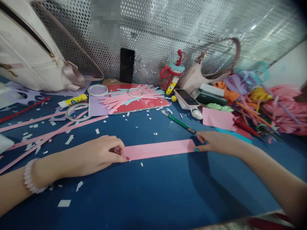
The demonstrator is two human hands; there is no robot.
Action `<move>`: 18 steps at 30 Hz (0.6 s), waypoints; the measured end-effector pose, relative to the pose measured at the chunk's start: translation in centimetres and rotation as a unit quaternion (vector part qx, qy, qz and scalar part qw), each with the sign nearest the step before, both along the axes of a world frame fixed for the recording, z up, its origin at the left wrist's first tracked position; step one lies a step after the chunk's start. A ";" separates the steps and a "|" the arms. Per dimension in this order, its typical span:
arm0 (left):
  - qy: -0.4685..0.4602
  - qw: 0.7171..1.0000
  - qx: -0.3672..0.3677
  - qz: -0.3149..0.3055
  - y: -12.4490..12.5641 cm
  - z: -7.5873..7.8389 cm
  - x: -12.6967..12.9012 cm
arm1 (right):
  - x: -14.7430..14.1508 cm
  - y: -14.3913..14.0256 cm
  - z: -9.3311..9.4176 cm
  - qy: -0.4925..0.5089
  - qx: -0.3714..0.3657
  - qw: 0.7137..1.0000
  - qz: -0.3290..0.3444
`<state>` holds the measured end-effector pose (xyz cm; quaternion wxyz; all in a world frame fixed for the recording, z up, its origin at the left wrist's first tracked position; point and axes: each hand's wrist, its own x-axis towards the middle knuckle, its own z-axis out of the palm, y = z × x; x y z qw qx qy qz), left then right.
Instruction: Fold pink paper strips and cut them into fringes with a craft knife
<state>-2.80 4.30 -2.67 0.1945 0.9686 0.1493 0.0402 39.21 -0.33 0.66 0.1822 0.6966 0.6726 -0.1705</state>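
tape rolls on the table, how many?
3. One white tape roll behind the glue stick, one just in front of that stick, one on the cut pink strips over the red sheet. More may be hidden in the clutter at right.

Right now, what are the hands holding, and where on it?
A pink paper strip lying flat on the blue table: the left hand grips its left end, the right hand pinches its right end.

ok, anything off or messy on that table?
Small white paper scraps lie scattered over the blue table, and cut pink strips splay at angles at left. The pink paper strip between both hands lies flat and undamaged.
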 end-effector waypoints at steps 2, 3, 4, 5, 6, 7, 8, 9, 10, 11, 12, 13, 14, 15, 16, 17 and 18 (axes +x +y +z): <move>-0.005 1.000 0.008 -0.001 0.0 -0.1 -0.1 | 1.4 -0.3 -0.1 0.026 0.013 1.000 -0.002; -0.006 1.000 0.013 -0.002 0.0 -0.1 -0.1 | 1.9 -0.5 -0.1 0.047 0.015 0.999 0.000; -0.006 1.000 0.016 -0.004 -0.1 -0.2 -0.1 | 2.3 -0.7 -0.1 0.077 0.017 0.997 0.000; -0.007 1.000 0.016 -0.006 -0.1 -0.2 -0.2 | 2.4 -0.9 -0.1 0.113 0.020 0.993 -0.003; -0.010 1.000 0.014 -0.009 -0.1 -0.2 -0.2 | 2.2 -1.0 0.0 0.154 0.025 0.988 -0.008; -0.014 1.000 0.009 -0.011 -0.1 -0.2 -0.2 | 1.9 -1.2 0.0 0.194 0.032 0.980 -0.016; -0.019 1.000 0.002 -0.012 -0.1 -0.1 -0.2 | 1.5 -1.4 0.0 0.229 0.037 0.972 -0.031; -0.024 1.000 -0.005 -0.010 -0.2 -0.1 -0.2 | 0.9 -1.6 0.0 0.258 0.040 0.964 -0.052; -0.028 1.000 -0.012 -0.007 -0.2 -0.1 -0.2 | 0.3 -1.7 0.0 0.282 0.038 0.956 -0.074; -0.032 0.999 -0.017 -0.003 -0.2 -0.1 -0.2 | -0.3 -1.8 0.0 0.305 0.035 0.947 -0.094; -0.034 0.999 -0.021 0.003 -0.2 0.0 -0.2 | -0.8 -1.8 -0.1 0.326 0.037 0.938 -0.108; -0.035 0.999 -0.028 0.009 -0.3 0.0 -0.2 | -1.2 -1.7 0.0 0.344 0.043 0.931 -0.112; -0.036 0.999 -0.037 0.013 -0.3 0.1 -0.2 | -1.5 -1.5 0.0 0.358 0.053 0.926 -0.106; -0.036 0.998 -0.051 0.015 -0.3 0.2 -0.2 | -1.6 -1.2 0.1 0.367 0.065 0.923 -0.094; -0.037 0.997 -0.069 0.017 -0.2 0.4 -0.2 | -1.7 -0.7 0.3 0.367 0.076 0.924 -0.081; -0.041 0.995 -0.089 0.021 -0.2 0.5 -0.2 | -1.7 0.0 0.6 0.359 0.083 0.927 -0.068; -0.049 0.993 -0.108 0.026 -0.2 0.7 -0.1 | -1.7 0.8 0.9 0.346 0.088 0.933 -0.053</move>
